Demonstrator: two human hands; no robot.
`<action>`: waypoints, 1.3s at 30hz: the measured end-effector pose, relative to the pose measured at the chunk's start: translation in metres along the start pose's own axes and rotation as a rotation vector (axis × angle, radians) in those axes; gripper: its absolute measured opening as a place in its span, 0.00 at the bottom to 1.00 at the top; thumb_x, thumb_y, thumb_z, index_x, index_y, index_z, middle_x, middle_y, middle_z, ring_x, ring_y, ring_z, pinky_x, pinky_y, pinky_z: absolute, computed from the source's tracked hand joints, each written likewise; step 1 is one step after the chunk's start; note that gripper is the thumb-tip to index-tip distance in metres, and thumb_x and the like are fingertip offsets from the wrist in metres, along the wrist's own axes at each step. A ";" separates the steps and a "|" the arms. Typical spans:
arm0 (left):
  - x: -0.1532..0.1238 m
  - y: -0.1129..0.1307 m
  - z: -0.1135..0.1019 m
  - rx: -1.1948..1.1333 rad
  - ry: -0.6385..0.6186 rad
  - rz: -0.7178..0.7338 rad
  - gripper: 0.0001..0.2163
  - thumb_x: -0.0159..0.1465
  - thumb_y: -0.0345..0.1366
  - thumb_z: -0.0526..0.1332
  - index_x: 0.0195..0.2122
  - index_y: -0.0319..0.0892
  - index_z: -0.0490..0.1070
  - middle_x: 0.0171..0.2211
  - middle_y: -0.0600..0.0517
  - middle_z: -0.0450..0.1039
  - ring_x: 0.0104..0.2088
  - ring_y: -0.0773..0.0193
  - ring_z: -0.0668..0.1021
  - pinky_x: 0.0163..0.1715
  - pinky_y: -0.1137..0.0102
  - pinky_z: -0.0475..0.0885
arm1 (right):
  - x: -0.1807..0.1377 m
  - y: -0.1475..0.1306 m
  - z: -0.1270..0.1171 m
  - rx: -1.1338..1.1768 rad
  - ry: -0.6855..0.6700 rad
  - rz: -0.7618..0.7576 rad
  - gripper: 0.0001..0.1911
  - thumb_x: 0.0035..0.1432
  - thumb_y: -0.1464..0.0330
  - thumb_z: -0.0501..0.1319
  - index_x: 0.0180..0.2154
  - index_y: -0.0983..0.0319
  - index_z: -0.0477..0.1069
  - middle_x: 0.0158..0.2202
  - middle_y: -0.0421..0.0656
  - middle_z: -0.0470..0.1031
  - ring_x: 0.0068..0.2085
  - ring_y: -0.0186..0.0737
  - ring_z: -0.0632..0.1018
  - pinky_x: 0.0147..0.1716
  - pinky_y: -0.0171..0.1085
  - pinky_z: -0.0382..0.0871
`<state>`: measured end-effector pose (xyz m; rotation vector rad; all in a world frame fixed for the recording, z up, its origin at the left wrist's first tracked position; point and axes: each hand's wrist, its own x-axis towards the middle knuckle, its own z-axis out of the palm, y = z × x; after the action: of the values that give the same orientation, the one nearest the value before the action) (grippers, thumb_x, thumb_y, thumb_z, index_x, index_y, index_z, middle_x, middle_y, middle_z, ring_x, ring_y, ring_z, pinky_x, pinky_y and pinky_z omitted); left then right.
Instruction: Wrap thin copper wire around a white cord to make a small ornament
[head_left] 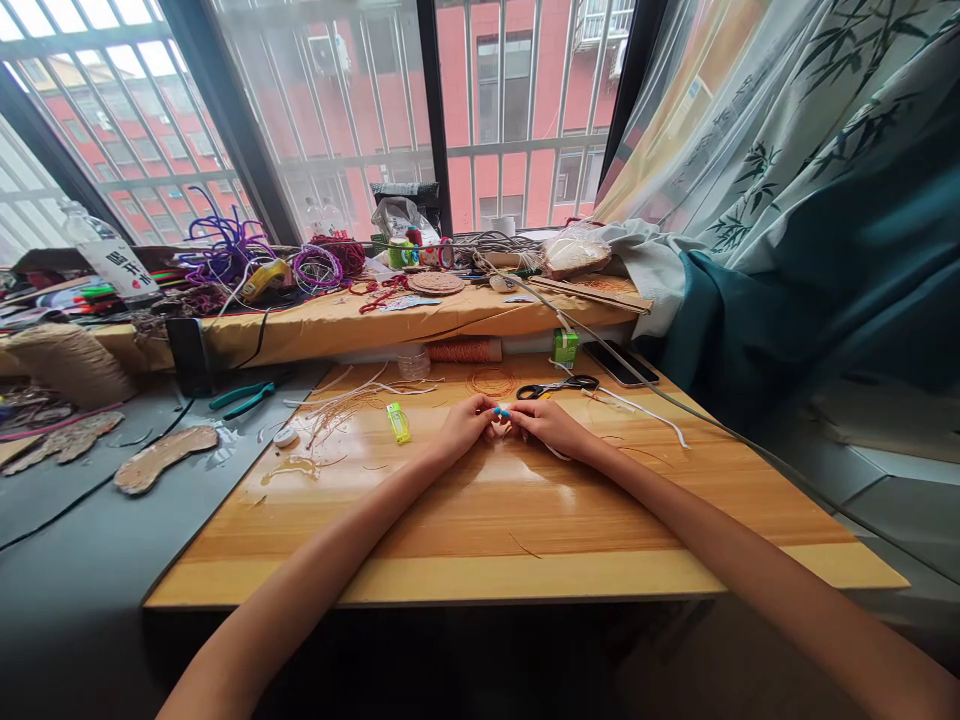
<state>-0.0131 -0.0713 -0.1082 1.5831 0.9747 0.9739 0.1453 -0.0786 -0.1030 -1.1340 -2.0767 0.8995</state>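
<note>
Over the middle of the wooden board [450, 520], both my hands meet fingertip to fingertip. A small bright blue piece [502, 412] shows between them; its kind is too small to make out. My left hand [469, 425] pinches it from the left, thumb and forefinger together. From the other side my right hand [551, 425] closes on it in the same way. A thin white strip [556, 453] trails below my right hand. Just behind the hands lie black-handled scissors [559, 387] and a coil of copper-coloured wire [491, 381].
A yellow-green packet [399, 423], loose wires [337, 405] and a white tape roll [285, 437] lie left. A phone [621, 364] and green carton [565, 348] stand behind right. Teal pliers [244, 398] rest on the grey table. A cluttered shelf [450, 310] runs along the window.
</note>
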 end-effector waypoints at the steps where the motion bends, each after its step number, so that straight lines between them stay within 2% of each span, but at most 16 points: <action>1: 0.001 -0.001 0.000 0.009 0.007 0.001 0.02 0.53 0.31 0.54 0.26 0.38 0.62 0.14 0.59 0.63 0.15 0.75 0.66 0.17 0.80 0.60 | 0.000 -0.001 -0.001 -0.006 -0.003 0.001 0.17 0.52 0.59 0.49 0.30 0.65 0.68 0.21 0.38 0.65 0.22 0.29 0.66 0.23 0.30 0.59; 7: 0.002 -0.004 -0.001 0.014 0.041 -0.028 0.02 0.55 0.31 0.53 0.28 0.38 0.61 0.12 0.59 0.62 0.14 0.75 0.66 0.16 0.79 0.60 | 0.001 0.001 -0.003 0.013 -0.029 0.041 0.17 0.51 0.60 0.51 0.30 0.66 0.70 0.21 0.39 0.66 0.21 0.30 0.67 0.22 0.30 0.60; 12: 0.001 -0.002 -0.002 -0.038 0.000 -0.037 0.05 0.53 0.32 0.55 0.30 0.37 0.64 0.15 0.58 0.63 0.15 0.75 0.66 0.16 0.80 0.61 | 0.006 0.012 -0.004 0.104 -0.020 0.071 0.18 0.47 0.58 0.54 0.30 0.66 0.71 0.19 0.38 0.65 0.21 0.29 0.65 0.22 0.31 0.58; 21: 0.004 -0.008 -0.003 0.019 -0.058 -0.004 0.13 0.52 0.42 0.57 0.32 0.37 0.67 0.14 0.58 0.63 0.15 0.74 0.66 0.16 0.78 0.61 | 0.006 0.008 -0.003 0.128 0.005 0.099 0.18 0.46 0.58 0.55 0.31 0.66 0.73 0.18 0.37 0.64 0.20 0.28 0.64 0.21 0.30 0.56; 28: 0.002 -0.004 -0.001 0.047 -0.019 -0.003 0.09 0.52 0.37 0.57 0.29 0.36 0.66 0.18 0.57 0.65 0.16 0.75 0.65 0.16 0.79 0.59 | 0.006 0.015 -0.001 0.153 -0.008 0.094 0.19 0.45 0.58 0.55 0.33 0.66 0.72 0.23 0.40 0.68 0.22 0.28 0.65 0.23 0.30 0.58; 32: 0.000 0.000 -0.001 0.067 0.000 0.007 0.06 0.52 0.35 0.57 0.27 0.36 0.65 0.16 0.57 0.64 0.16 0.75 0.65 0.17 0.79 0.59 | 0.006 0.015 -0.001 0.171 -0.016 0.119 0.20 0.45 0.58 0.55 0.34 0.66 0.71 0.23 0.40 0.68 0.23 0.29 0.66 0.23 0.31 0.59; 39: 0.002 -0.004 -0.002 0.059 0.000 0.027 0.07 0.51 0.35 0.57 0.27 0.36 0.66 0.18 0.57 0.65 0.16 0.75 0.66 0.17 0.78 0.59 | 0.005 0.010 -0.002 0.149 -0.044 0.088 0.18 0.48 0.58 0.53 0.31 0.67 0.70 0.21 0.39 0.66 0.22 0.29 0.65 0.23 0.30 0.58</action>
<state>-0.0145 -0.0684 -0.1111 1.6490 0.9926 0.9710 0.1498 -0.0695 -0.1089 -1.1421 -1.9707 1.1113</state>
